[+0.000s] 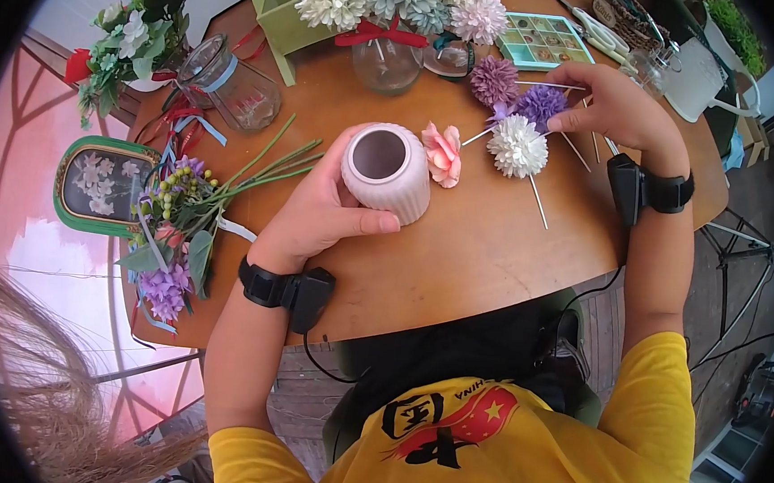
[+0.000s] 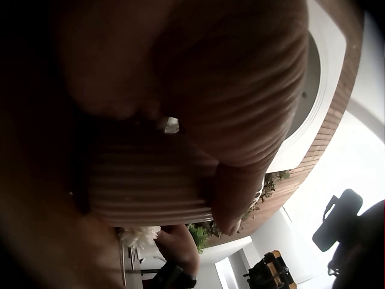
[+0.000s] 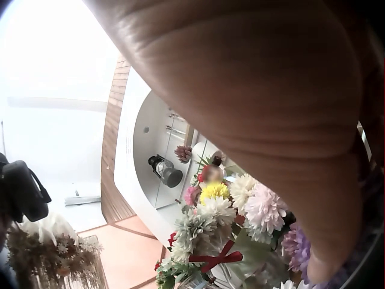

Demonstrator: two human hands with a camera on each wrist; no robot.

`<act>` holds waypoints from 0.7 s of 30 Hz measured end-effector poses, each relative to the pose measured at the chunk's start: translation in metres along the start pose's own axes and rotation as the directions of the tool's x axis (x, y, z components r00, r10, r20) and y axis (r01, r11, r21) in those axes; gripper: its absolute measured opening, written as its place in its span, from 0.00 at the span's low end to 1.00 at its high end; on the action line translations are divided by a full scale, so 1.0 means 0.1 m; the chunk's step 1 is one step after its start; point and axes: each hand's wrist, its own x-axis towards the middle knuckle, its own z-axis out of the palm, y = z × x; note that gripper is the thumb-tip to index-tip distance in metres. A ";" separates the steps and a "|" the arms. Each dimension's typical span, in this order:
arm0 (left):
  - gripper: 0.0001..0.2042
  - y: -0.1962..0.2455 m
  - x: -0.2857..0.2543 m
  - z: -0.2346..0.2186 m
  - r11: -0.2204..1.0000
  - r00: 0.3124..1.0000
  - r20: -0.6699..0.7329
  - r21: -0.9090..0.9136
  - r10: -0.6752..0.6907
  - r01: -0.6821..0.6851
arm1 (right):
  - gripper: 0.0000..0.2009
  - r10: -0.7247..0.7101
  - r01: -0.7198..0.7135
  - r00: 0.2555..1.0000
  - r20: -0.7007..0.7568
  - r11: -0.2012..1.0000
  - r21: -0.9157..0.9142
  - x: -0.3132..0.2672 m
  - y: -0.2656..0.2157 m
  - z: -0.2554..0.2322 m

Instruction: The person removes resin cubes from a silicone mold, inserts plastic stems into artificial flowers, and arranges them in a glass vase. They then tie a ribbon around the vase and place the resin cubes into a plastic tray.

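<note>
The left hand [image 1: 322,210] curls round a pale pink ribbed vase [image 1: 408,194], thumb along its near side; the ribbed wall [image 2: 150,192] also shows dark in the left wrist view. A pink flower [image 1: 442,156] lies just right of the vase. At the right, the right hand [image 1: 616,114] has its thumb and fingers bent around a purple flower [image 1: 540,104], thumb tip at its edge; whether it pinches the flower or a stem is unclear. A white flower [image 1: 517,146] on a white stick and a mauve flower [image 1: 493,81] lie beside it.
Behind stand a glass vase [image 1: 387,66] of pale flowers with a red ribbon and an empty-looking glass jar [image 1: 251,106]. A bouquet [image 1: 177,227] and a green frame [image 1: 99,187] lie at the left. A bead box [image 1: 544,42] and scissors [image 1: 599,32] are at the back right.
</note>
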 end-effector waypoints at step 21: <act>0.47 0.01 -0.01 0.02 1.000 1.000 -0.001 0.008 -0.008 0.008 | 0.18 0.007 -0.005 0.982 -0.188 1.000 0.012 0.24 -0.01 0.37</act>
